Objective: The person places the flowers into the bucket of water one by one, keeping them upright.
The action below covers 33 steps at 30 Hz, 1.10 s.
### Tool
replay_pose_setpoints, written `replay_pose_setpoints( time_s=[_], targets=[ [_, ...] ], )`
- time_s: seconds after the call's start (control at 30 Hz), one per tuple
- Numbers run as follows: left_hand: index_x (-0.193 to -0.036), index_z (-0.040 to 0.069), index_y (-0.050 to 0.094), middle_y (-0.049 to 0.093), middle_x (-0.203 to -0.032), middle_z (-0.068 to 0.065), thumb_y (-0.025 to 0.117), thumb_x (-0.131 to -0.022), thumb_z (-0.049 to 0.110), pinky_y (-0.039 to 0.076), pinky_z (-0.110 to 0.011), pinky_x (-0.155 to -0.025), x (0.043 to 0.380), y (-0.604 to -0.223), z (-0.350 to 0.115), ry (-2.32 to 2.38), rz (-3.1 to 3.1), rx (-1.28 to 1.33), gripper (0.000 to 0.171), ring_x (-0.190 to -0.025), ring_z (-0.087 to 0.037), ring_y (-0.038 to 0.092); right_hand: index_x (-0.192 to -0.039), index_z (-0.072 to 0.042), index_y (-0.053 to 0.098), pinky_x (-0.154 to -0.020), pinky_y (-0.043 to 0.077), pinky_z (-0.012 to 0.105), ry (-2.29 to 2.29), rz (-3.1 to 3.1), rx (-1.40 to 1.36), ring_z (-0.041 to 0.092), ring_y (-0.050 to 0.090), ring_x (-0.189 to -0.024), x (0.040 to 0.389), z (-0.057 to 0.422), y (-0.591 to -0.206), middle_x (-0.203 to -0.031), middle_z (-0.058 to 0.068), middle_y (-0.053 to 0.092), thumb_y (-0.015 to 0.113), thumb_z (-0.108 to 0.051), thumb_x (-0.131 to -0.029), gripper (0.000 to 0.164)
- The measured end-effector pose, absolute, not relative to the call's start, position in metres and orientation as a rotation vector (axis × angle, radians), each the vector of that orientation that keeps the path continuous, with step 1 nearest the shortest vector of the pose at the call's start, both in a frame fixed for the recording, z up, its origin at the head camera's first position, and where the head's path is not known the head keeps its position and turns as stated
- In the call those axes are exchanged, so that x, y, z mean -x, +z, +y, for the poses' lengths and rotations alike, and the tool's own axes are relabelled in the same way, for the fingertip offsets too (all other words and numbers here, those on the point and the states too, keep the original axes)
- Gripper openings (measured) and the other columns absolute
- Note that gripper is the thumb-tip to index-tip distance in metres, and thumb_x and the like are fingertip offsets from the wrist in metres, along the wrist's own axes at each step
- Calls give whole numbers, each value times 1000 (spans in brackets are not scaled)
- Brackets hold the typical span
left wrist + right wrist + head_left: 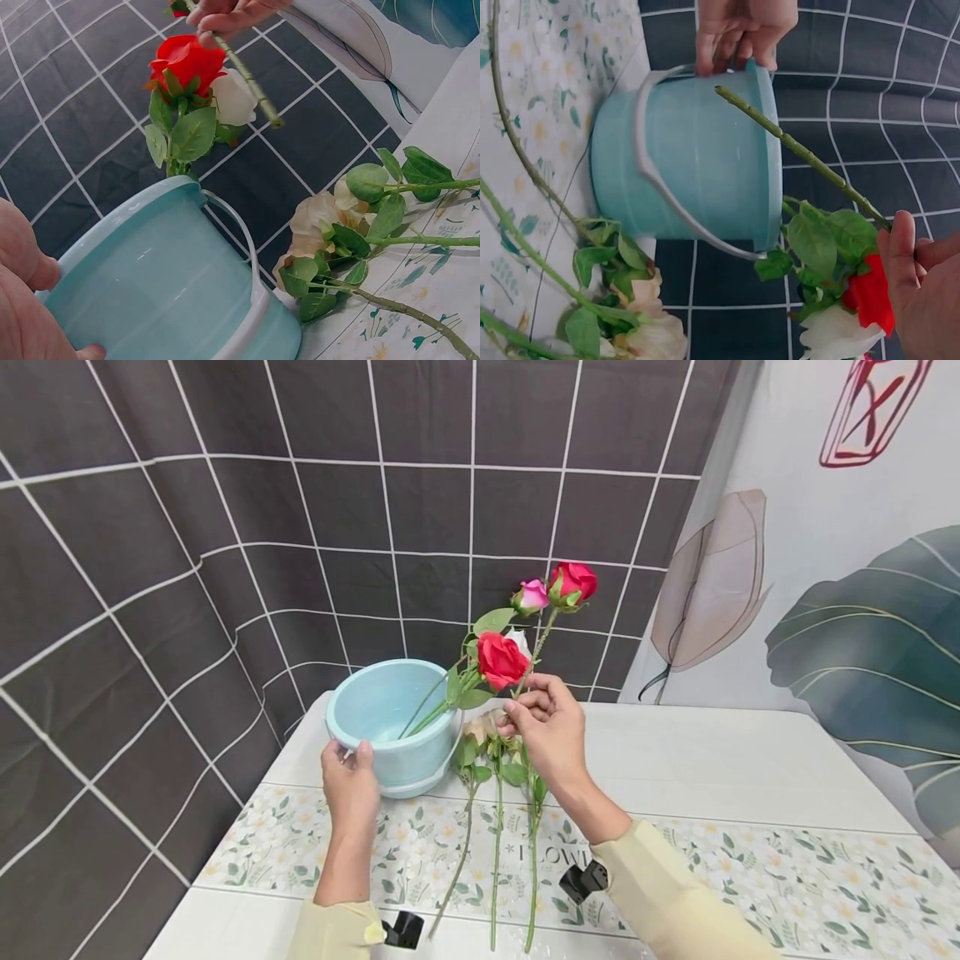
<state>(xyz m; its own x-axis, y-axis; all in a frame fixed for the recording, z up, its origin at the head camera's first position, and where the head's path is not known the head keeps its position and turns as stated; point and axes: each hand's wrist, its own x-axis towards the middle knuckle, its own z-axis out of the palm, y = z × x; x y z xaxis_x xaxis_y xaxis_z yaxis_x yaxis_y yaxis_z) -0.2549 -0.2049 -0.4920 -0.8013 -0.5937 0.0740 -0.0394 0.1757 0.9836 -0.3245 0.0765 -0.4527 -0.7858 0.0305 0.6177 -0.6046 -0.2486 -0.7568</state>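
My left hand [351, 785] grips the near left rim of a light blue bucket [412, 766], thumb and fingers on either side. A red rose [573, 583] is pinched by its stem in my right hand [552, 735], right of the bucket, bloom up and away. In the right wrist view its bare stem [802, 150] slants past the bucket's rim, the cut end free. Another red rose [501, 662], a white rose [519, 642] and a pink rose [532, 595] lean out over the bucket's right rim, stems inside.
Several cream roses [309, 225] lie on the table beside the bucket, their long stems [495, 860] running toward the near edge. A white handle [667, 191] hangs on the bucket's side. Behind is a dark grid-patterned curtain [420, 510]; at right hangs a leaf-printed cloth [862, 635].
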Motion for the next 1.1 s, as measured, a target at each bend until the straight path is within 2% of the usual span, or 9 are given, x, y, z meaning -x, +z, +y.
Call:
replay_pose_setpoints(
  time_s=[0.07,0.3,0.37,0.57,0.77,0.8,0.9,0.93,1.1],
  targets=[
    [-131,47,11,20,-139,18,31,-77,67,33,-35,-102,256,-492,-205,-1674,-2009,-594,61,-127,-10,28,-119,-8,44,-47,53,41,2097,-1583,-697,35,61,-62,313,71,-437,-84,18,58,66,-3,-77,47],
    [-132,45,12,21,-139,16,32,-77,66,33,-37,-102,261,-497,-209,-1681,-1988,-589,62,-127,-12,28,-106,10,44,-54,55,38,2139,-1684,-545,29,62,-60,206,45,-310,-76,24,54,58,13,-77,32],
    [-132,45,12,21,-140,15,32,-77,66,33,-37,-102,259,-496,-209,-1675,-1996,-587,63,-127,-12,28,-106,11,44,-54,55,38,2139,-1716,-510,31,62,-60,197,41,-296,-76,26,53,57,14,-77,31],
    [-136,39,9,17,-143,9,34,-80,62,29,-37,-105,244,-474,-203,-1753,-2022,-577,66,-129,-16,25,-106,13,42,-55,55,40,2148,-1707,-508,40,59,-63,196,32,-287,-77,29,52,57,16,-77,33],
    [-135,40,12,18,-142,10,35,-78,64,31,-34,-104,241,-469,-200,-1778,-2002,-593,67,-128,-15,27,-107,10,44,-54,55,39,2136,-1665,-544,34,61,-62,208,25,-293,-75,25,54,59,13,-77,34],
    [-136,38,12,18,-143,9,35,-80,62,30,-35,-104,236,-460,-197,-1789,-2001,-602,66,-128,-16,27,-108,9,44,-55,55,39,2144,-1660,-541,35,61,-62,209,24,-292,-76,25,54,59,13,-77,34],
    [-136,38,11,17,-143,8,35,-80,62,30,-38,-104,237,-463,-197,-1777,-1999,-582,66,-129,-17,26,-108,9,45,-56,56,39,2144,-1653,-542,38,61,-64,209,20,-289,-76,25,54,59,13,-77,34],
    [-138,32,12,18,-144,4,35,-84,56,29,-38,-105,229,-451,-193,-1825,-1980,-549,63,-129,-19,26,-108,9,45,-56,56,39,2142,-1651,-545,38,61,-64,209,20,-289,-76,24,54,59,12,-77,34],
    [-138,31,11,17,-144,3,36,-85,54,28,-38,-105,220,-437,-188,-1858,-1984,-562,63,-129,-20,25,-105,5,45,-57,56,40,2130,-1635,-540,38,60,-64,208,16,-283,-75,21,54,57,13,-78,31]
  ],
)
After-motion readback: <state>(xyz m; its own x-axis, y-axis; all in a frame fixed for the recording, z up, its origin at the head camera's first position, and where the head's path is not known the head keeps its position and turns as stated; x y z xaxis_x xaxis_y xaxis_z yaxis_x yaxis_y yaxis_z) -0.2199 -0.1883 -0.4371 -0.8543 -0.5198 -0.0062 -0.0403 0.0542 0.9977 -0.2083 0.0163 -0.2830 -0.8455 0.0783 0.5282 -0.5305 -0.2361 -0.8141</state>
